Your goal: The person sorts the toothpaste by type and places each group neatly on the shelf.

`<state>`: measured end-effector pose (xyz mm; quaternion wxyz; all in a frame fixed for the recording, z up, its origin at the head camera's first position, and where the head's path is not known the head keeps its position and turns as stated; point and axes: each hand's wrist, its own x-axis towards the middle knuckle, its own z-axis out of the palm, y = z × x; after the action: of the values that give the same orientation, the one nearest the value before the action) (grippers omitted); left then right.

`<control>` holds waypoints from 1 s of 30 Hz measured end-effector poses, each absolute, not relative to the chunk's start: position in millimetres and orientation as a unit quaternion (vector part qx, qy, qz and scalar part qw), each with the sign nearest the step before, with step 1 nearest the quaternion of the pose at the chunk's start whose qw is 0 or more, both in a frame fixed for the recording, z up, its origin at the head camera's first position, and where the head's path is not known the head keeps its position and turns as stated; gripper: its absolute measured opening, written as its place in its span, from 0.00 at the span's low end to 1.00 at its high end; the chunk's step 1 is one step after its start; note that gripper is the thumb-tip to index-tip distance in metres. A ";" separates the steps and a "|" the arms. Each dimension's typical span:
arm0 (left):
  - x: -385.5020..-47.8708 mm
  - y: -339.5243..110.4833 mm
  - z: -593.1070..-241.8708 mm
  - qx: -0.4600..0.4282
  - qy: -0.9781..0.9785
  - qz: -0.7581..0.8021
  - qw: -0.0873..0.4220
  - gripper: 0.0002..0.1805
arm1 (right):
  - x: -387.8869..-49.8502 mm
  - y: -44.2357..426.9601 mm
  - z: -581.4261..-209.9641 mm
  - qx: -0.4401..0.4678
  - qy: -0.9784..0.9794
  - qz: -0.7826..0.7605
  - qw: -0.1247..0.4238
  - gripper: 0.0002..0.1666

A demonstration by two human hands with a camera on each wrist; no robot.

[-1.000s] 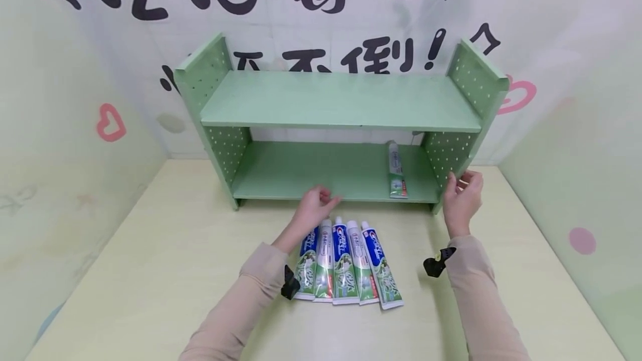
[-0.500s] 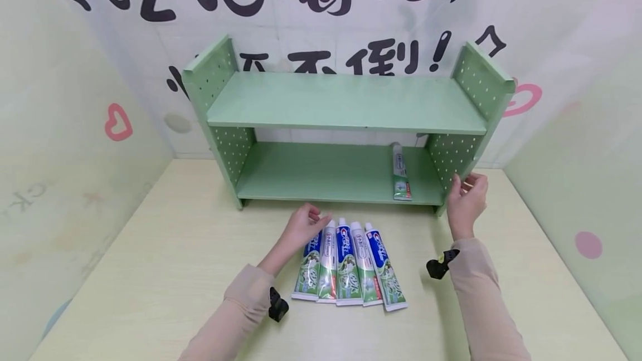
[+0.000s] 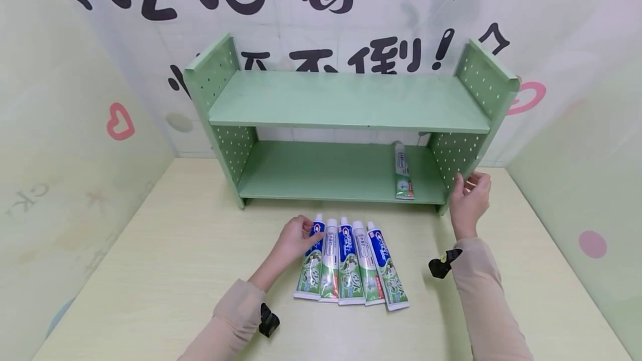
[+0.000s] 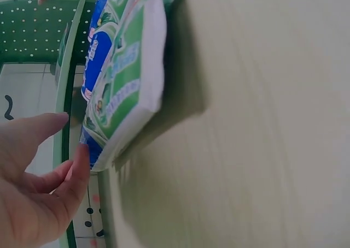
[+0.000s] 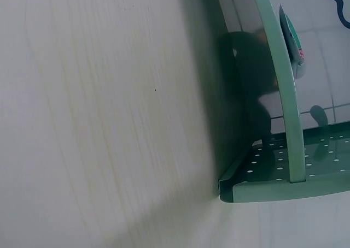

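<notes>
In the head view my left hand is at the cap end of the leftmost toothpaste tube, thumb over its blue part. The left wrist view shows thumb and fingers spread apart at the tube's edge. Beside it lie a silver-and-green toothpaste tube, a blue-and-green one, and others in a row. My right hand grips the right side panel of the green shelf, thumb on the inner side. The right wrist view does not show that hand.
One silver-and-green toothpaste tube lies on the lower shelf board, near its right end. The shelf stands on a pale wooden table against a white wall with black lettering. Side walls close in the left and right.
My left hand has moved left and down from the front edge of the shelf to the leftmost toothpaste tube. The right hand stays at the side panel. The head view has shifted slightly.
</notes>
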<state>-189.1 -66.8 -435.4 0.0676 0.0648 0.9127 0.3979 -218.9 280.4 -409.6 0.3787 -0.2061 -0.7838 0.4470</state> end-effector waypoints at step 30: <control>-170.3 -79.6 -441.5 0.034 0.909 0.367 0.193 0.25 | -220.4 278.8 -410.6 -0.210 -0.783 0.448 0.378 0.18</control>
<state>-170.3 -79.6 -441.5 0.1931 0.0344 0.9092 0.3672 -220.4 278.8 -410.6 0.3777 -0.2097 -0.7825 0.4484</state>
